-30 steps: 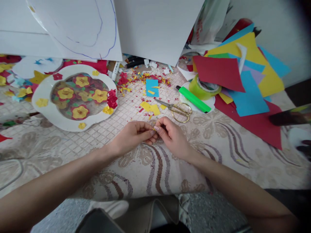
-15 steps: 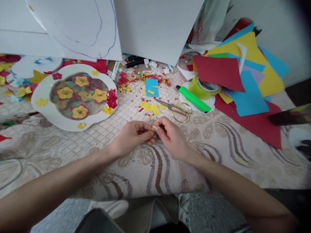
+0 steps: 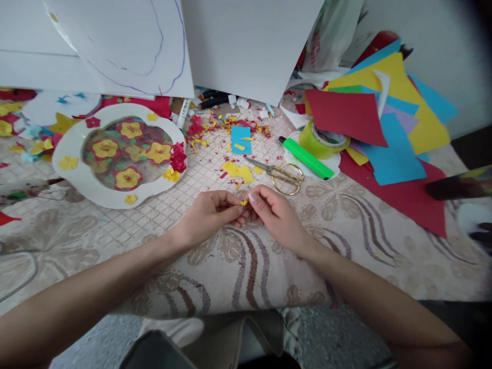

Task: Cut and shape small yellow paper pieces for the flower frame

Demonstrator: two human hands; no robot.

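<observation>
My left hand (image 3: pixel 209 215) and my right hand (image 3: pixel 274 215) meet over the patterned cloth (image 3: pixel 246 271), fingertips pinched together on a tiny yellow paper piece (image 3: pixel 243 203). Most of that piece is hidden by my fingers. Gold-handled scissors (image 3: pixel 282 174) lie just beyond my right hand. Yellow paper scraps (image 3: pixel 238 170) sit beside the scissors' blades. To the left lies a white flower-shaped frame (image 3: pixel 77 174) filled with yellow and red paper flowers (image 3: pixel 126 154).
A green marker (image 3: pixel 306 158) and a roll of green tape (image 3: pixel 321 139) lie past the scissors. Coloured paper sheets (image 3: pixel 384 128) pile up at the right. Large white sheets (image 3: pixel 246 46) lean at the back. Paper clippings (image 3: pixel 226 125) litter the middle.
My hands stay pinched on the yellow piece; the right hand's fingers have shifted slightly to the right and the view moved a little.
</observation>
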